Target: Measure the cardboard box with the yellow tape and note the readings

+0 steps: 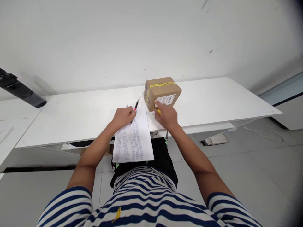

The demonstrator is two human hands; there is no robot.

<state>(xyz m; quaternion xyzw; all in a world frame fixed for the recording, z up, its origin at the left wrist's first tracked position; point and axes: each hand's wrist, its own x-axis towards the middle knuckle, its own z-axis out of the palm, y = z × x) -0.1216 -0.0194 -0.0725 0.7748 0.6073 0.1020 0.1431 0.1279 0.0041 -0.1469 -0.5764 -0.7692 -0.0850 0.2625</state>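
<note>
My left hand (124, 117) is closed around a slim black and red pencil (136, 104), whose pale pointed end angles up and away from me. Beneath that hand lies a white paper sheet (148, 143) covered in rows of small writing; its near part sticks out past the table edge above my lap. My right hand (167, 116), slightly blurred, is closed on a small yellow object (158, 111), mostly hidden by the fingers. Just behind the right hand sits a taped cardboard box (163, 90) with a white label, and the fingers overlap its lower front in view.
The white table (205, 101) runs along a pale wall. A dark cylinder wrapped in black (21, 90) leans in from the far left. Below the table on the right, a flat light-coloured object (216, 139) and a white cable (265, 132) lie on the tiled floor.
</note>
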